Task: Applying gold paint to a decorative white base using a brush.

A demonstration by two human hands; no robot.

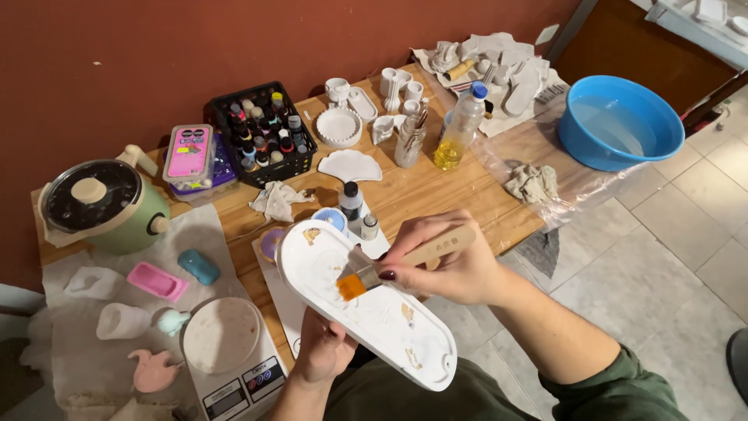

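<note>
My left hand [321, 348] holds a long white oval tray [397, 331] from underneath, tilted over my lap. Golden-brown paint patches show on the tray. My right hand [448, 261] grips a flat wooden-handled brush [405, 261]; its orange-tipped bristles touch the tray's middle. Just beyond the tray on the wooden table [436, 191] stand a small dark-capped bottle [351, 200], a smaller bottle [369, 226] and a blue-rimmed dish [331, 219].
A black crate of paint bottles [262, 132], white plaster pieces [348, 121], an oil bottle [460, 129] and a jar of brushes [409, 142] sit further back. A blue basin [619, 121] stands right. At left are a green pot [97, 204], pastel moulds [156, 281] and a scale with a plate [226, 343].
</note>
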